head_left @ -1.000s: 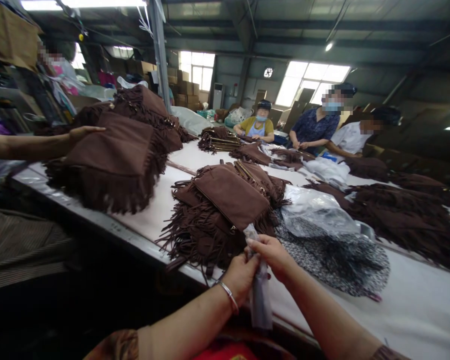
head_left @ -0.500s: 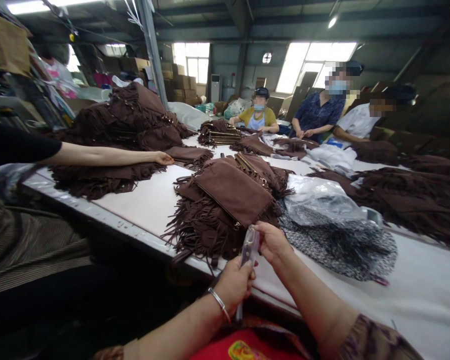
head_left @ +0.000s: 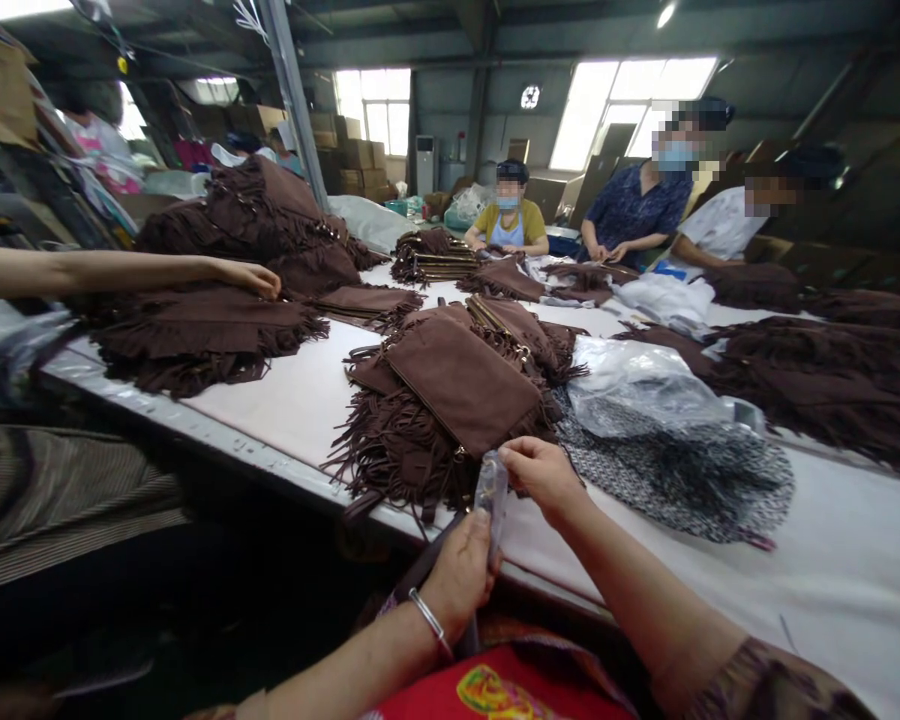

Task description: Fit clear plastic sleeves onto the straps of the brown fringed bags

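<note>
My left hand (head_left: 461, 572), with a silver bangle on the wrist, is closed round the lower part of a narrow clear plastic sleeve (head_left: 490, 490). My right hand (head_left: 541, 470) pinches the sleeve's top end. Both hands are at the near edge of the long white table (head_left: 292, 395). Just beyond them lies a brown suede fringed bag (head_left: 457, 385) on a pile of more such bags.
A co-worker's arm (head_left: 120, 270) reaches from the left onto a stack of brown fringed bags (head_left: 195, 335). Crumpled clear plastic (head_left: 634, 385) and a patterned cloth (head_left: 682, 475) lie to the right. Three people sit at the far end. More brown bags line the right side.
My left hand has slid down the sleeve while my right keeps the top. The co-worker laid a bag on the left pile, reached right, then drew the hand back.
</note>
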The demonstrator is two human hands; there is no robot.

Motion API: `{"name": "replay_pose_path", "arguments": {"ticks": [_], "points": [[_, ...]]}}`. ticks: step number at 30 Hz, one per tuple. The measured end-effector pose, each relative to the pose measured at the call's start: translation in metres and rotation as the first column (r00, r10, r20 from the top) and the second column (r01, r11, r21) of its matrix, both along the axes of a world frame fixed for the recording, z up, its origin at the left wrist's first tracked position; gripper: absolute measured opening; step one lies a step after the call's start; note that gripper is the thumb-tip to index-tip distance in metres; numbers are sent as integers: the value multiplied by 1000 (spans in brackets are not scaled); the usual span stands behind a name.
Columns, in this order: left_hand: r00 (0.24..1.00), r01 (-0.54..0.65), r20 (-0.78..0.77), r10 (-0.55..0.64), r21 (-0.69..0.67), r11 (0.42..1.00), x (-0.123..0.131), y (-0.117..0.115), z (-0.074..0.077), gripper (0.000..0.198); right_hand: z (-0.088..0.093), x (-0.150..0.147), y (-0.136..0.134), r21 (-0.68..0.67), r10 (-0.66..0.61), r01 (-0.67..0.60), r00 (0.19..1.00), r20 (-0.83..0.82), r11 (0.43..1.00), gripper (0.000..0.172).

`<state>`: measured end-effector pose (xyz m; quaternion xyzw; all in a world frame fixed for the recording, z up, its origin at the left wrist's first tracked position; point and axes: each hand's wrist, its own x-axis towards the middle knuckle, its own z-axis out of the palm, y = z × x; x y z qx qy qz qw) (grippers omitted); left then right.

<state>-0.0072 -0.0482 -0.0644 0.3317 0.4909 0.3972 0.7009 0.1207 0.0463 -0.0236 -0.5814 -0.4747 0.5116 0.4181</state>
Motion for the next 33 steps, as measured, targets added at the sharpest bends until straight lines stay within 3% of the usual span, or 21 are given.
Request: {"name": "replay_pose_path", "arguments": {"ticks": [4, 8, 10, 12, 13, 15, 16, 18, 20, 23, 25, 29, 33], "points": [[999, -51, 11, 51, -20, 999, -2, -4, 2, 52, -8, -8, 8, 33, -56, 56, 998, -2, 998, 24], [997, -71, 7, 72, -43, 997, -8, -5, 1, 47, -15, -3, 3, 57, -34, 31, 998, 44, 998, 25], [998, -56, 27, 58, -68, 996, -12, -5, 2, 45, -14, 7, -7, 209, -16, -16, 989, 149, 978, 24], [997, -39, 71, 45, -82, 996, -17, -3, 4, 44, -13, 20, -18, 453, 42, -209, 935, 353, 867, 22], [995, -34, 91, 41, -78, 996, -18, -2, 5, 45, -12, 26, -24, 540, 73, -363, 872, 484, 760, 23], [993, -26, 115, 32, -56, 998, -20, 0, 8, 45, -11, 35, -32, 557, 81, -635, 695, 714, 536, 30], [993, -23, 118, 29, -52, 998, -20, 0, 10, 46, -10, 38, -35, 527, 53, -717, 613, 788, 457, 34], [994, -19, 111, 27, -69, 997, -18, 1, 11, 46, -6, 38, -37, 479, -22, -800, 506, 862, 363, 36], [995, -19, 92, 26, -84, 996, -17, 1, 12, 46, 0, 32, -34, 445, -41, -839, 456, 889, 313, 30], [1000, -5, 22, 5, -23, 1000, -19, -1, 10, 42, 11, 20, -28, 396, 18, -881, 414, 910, 259, 22], [995, 10, -98, 0, 101, 995, -23, -3, 10, 38, 16, 13, -25, 381, 55, -887, 407, 912, 260, 20], [912, 79, -399, 101, 411, 908, -29, -6, 12, 28, 17, 2, -23, 337, 75, -898, 371, 926, 282, 18], [853, 140, -504, 133, 467, 873, -28, -4, 10, 26, 17, 1, -24, 301, 84, -915, 333, 939, 267, 18]]}}
